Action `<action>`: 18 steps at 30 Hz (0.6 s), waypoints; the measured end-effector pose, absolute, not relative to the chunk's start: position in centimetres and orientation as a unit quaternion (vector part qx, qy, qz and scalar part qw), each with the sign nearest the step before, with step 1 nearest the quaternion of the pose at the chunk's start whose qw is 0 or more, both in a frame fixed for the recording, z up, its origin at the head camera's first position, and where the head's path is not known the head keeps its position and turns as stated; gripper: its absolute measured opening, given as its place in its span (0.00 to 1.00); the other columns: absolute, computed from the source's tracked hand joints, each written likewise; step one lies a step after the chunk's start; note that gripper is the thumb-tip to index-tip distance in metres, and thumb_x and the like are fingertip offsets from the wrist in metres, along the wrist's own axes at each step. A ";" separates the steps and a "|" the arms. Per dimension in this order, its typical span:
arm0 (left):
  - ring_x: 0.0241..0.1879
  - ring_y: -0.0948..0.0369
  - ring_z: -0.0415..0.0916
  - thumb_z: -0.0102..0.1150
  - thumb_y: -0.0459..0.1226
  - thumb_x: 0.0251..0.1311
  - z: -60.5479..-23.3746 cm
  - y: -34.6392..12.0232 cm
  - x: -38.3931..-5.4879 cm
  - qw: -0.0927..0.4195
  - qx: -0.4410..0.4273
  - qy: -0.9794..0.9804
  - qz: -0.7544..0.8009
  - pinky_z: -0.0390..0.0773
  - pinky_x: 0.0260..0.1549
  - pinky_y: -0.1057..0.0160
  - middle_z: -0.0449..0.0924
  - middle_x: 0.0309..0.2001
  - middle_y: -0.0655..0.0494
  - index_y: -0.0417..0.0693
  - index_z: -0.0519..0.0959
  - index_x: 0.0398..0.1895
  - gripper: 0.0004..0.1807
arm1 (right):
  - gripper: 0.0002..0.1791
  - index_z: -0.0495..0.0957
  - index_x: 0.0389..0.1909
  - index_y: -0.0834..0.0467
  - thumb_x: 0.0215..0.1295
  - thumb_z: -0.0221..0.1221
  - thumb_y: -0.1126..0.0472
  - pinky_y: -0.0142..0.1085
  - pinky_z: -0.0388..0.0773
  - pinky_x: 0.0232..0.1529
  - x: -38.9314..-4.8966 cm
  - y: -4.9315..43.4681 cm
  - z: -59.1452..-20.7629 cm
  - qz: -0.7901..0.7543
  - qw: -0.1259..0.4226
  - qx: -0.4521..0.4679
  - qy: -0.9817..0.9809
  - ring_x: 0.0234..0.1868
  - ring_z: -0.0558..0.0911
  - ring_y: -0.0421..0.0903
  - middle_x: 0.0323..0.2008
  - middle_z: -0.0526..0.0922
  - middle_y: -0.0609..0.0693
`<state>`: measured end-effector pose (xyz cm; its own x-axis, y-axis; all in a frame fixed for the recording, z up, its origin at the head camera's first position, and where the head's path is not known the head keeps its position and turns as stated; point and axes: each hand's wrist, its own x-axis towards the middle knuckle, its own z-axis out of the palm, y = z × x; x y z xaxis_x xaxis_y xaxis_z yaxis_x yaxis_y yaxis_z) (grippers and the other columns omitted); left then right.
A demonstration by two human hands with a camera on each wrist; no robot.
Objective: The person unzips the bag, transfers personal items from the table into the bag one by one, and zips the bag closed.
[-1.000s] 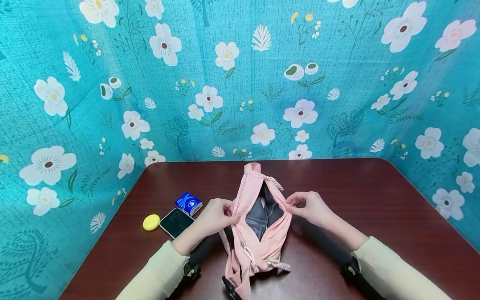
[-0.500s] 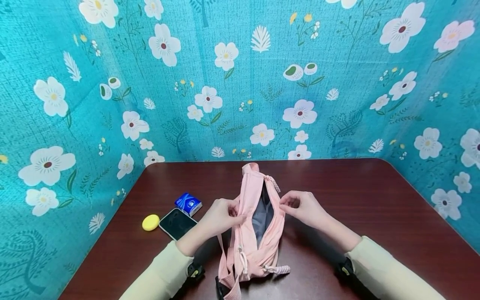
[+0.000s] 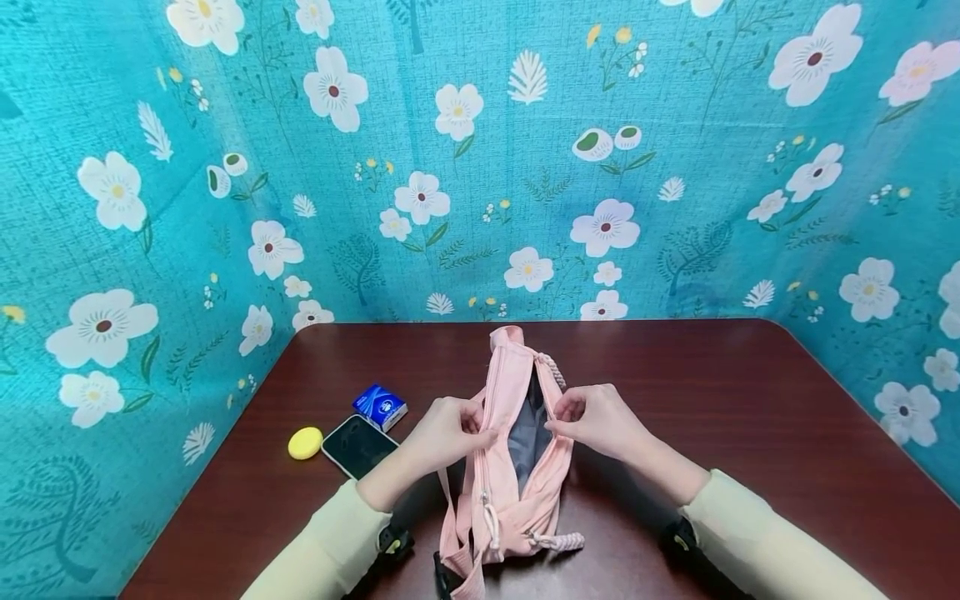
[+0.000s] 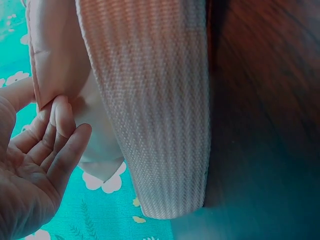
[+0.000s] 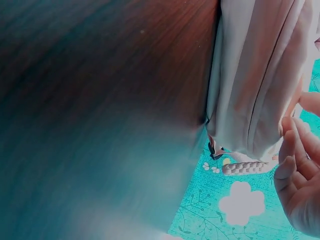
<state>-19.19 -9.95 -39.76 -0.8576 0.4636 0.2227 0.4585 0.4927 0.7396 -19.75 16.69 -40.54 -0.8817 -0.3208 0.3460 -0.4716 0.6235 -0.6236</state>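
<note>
A pink bag (image 3: 513, 375) stands on the table with its zipped mouth spread apart, showing a grey lining (image 3: 528, 435). My left hand (image 3: 444, 433) pinches the left side of the opening between thumb and fingers. On the opposite rim, my right hand (image 3: 600, 421) pinches the fabric, its thumb at the inner edge. In the left wrist view a wide woven strap (image 4: 155, 110) hangs in front of the bag, beside my fingers. A braided zipper pull (image 5: 245, 168) dangles at the bag's far end in the right wrist view.
Left of the bag lie a dark-screened phone (image 3: 358, 447), a blue tissue packet (image 3: 379, 407) and a round yellow object (image 3: 305, 443). The bag's strap with a black buckle (image 3: 446, 577) trails toward the near edge. A flowered teal cloth (image 3: 480, 208) borders the brown table (image 3: 690, 375).
The bag's mouth has narrowed as the right hand moved left with its rim. The right thumb now sits over the opening's edge. My left hand keeps its hold, slightly further right.
</note>
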 end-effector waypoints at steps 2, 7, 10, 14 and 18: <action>0.15 0.67 0.62 0.69 0.38 0.55 -39.8 -9.9 -19.2 0.004 0.268 0.863 0.428 0.60 0.12 0.69 0.63 0.14 0.65 0.51 0.75 0.16 0.14 | 0.08 0.82 0.22 0.52 0.48 0.74 0.60 0.32 0.72 0.22 -19.7 16.8 -40.5 0.370 0.089 0.221 -0.898 0.20 0.74 0.35 0.17 0.77 0.36; 0.16 0.67 0.62 0.69 0.38 0.55 -39.7 -9.8 -19.2 0.007 0.266 0.867 0.422 0.60 0.12 0.69 0.65 0.14 0.64 0.51 0.76 0.17 0.13 | 0.05 0.83 0.24 0.54 0.49 0.72 0.61 0.32 0.73 0.23 -19.7 16.8 -40.3 0.359 0.075 0.206 -0.907 0.20 0.76 0.36 0.18 0.79 0.38; 0.16 0.67 0.62 0.69 0.39 0.55 -39.7 -9.7 -19.2 0.003 0.270 0.867 0.419 0.60 0.12 0.70 0.65 0.14 0.64 0.51 0.76 0.17 0.14 | 0.05 0.84 0.22 0.54 0.49 0.72 0.60 0.33 0.73 0.24 -19.9 16.9 -40.4 0.350 0.081 0.190 -0.914 0.21 0.76 0.36 0.18 0.80 0.38; 0.16 0.68 0.62 0.69 0.40 0.55 -39.7 -9.6 -19.2 -0.005 0.276 0.865 0.419 0.60 0.13 0.69 0.66 0.14 0.65 0.50 0.76 0.17 0.14 | 0.07 0.85 0.21 0.52 0.48 0.73 0.56 0.33 0.72 0.23 -20.2 16.7 -40.7 0.340 0.095 0.165 -0.921 0.20 0.75 0.36 0.16 0.79 0.36; 0.16 0.68 0.62 0.69 0.39 0.55 -39.9 -9.6 -19.2 -0.004 0.275 0.864 0.421 0.60 0.13 0.69 0.65 0.14 0.65 0.50 0.76 0.17 0.14 | 0.08 0.85 0.20 0.50 0.48 0.74 0.54 0.34 0.70 0.22 -20.3 16.4 -40.9 0.335 0.101 0.158 -0.923 0.19 0.74 0.36 0.14 0.78 0.35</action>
